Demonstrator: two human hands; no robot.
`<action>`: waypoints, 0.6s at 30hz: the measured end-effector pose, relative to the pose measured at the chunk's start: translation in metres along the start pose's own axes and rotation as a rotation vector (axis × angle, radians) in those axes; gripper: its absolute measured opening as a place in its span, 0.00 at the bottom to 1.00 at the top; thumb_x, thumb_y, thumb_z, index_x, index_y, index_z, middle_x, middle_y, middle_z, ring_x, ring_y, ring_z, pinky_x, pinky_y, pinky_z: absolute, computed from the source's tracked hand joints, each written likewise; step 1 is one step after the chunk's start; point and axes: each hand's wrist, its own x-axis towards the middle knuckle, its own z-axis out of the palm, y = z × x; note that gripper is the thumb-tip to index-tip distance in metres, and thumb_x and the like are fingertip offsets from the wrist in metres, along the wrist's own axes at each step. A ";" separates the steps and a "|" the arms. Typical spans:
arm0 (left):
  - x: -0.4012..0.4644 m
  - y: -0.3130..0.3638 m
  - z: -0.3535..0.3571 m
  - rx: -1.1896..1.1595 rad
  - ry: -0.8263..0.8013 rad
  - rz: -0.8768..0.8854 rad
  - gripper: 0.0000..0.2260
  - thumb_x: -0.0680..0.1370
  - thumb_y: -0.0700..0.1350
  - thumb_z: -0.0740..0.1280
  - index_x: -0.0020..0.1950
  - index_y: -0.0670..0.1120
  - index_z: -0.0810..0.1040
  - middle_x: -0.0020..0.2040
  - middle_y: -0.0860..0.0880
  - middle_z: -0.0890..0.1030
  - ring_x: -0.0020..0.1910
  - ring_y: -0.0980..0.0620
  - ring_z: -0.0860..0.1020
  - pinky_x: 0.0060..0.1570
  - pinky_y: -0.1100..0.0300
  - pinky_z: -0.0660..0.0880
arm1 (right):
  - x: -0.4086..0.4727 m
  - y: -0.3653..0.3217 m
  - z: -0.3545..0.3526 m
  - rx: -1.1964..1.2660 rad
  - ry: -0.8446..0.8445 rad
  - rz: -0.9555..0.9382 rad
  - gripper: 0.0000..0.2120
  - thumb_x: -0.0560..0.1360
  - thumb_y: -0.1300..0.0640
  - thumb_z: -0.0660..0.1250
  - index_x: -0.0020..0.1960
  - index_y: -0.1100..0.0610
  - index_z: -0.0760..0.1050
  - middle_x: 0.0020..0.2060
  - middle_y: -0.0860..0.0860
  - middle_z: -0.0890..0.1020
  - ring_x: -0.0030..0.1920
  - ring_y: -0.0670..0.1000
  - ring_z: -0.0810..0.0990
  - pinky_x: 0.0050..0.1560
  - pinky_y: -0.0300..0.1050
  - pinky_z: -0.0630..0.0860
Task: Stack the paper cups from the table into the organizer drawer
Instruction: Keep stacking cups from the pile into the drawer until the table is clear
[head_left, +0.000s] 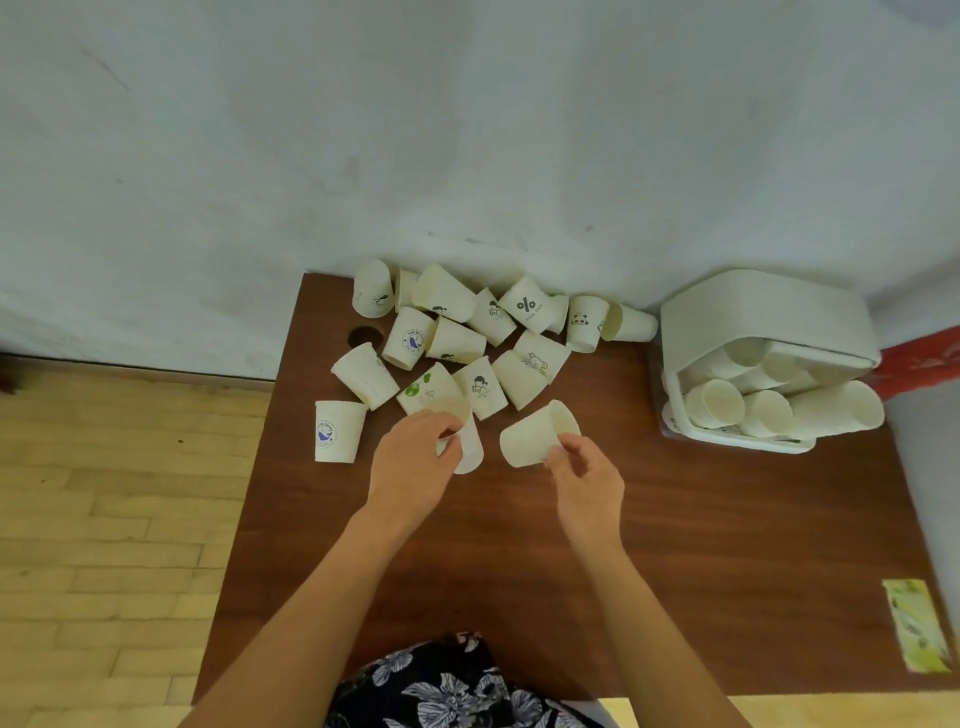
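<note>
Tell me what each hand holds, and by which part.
Left hand grips a paper cup near its rim; right hand pinches another cup at its rim.

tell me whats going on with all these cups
A person is gathering paper cups off a brown table. The left hand grips one cup at the edge of the loose pile; the right hand pinches the rim of a plain cup. The white organizer drawer at the right already holds several cups lying on their sides.

We read a large "%" sign above "NICE DAY" on one paper cup (528, 309) near the wall. Round blue logo text on other cups: illegible.
</note>
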 end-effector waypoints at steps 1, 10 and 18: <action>0.000 0.011 0.003 -0.001 -0.007 0.014 0.12 0.79 0.47 0.65 0.62 0.50 0.78 0.58 0.53 0.80 0.55 0.56 0.77 0.55 0.60 0.73 | 0.000 0.001 -0.011 -0.044 0.015 -0.061 0.10 0.78 0.56 0.67 0.58 0.49 0.79 0.49 0.43 0.82 0.48 0.42 0.80 0.51 0.38 0.78; 0.003 0.117 0.057 0.042 0.001 0.162 0.10 0.78 0.46 0.65 0.58 0.49 0.79 0.53 0.53 0.80 0.49 0.55 0.76 0.51 0.57 0.75 | 0.025 0.036 -0.122 -0.213 0.123 -0.284 0.11 0.78 0.55 0.67 0.60 0.49 0.79 0.50 0.40 0.81 0.47 0.42 0.79 0.49 0.40 0.79; 0.019 0.223 0.140 0.095 0.003 0.222 0.08 0.79 0.47 0.65 0.55 0.49 0.80 0.50 0.52 0.81 0.47 0.54 0.76 0.49 0.58 0.73 | 0.096 0.075 -0.237 -0.203 0.214 -0.290 0.11 0.80 0.52 0.65 0.61 0.49 0.79 0.51 0.41 0.82 0.48 0.43 0.79 0.52 0.42 0.78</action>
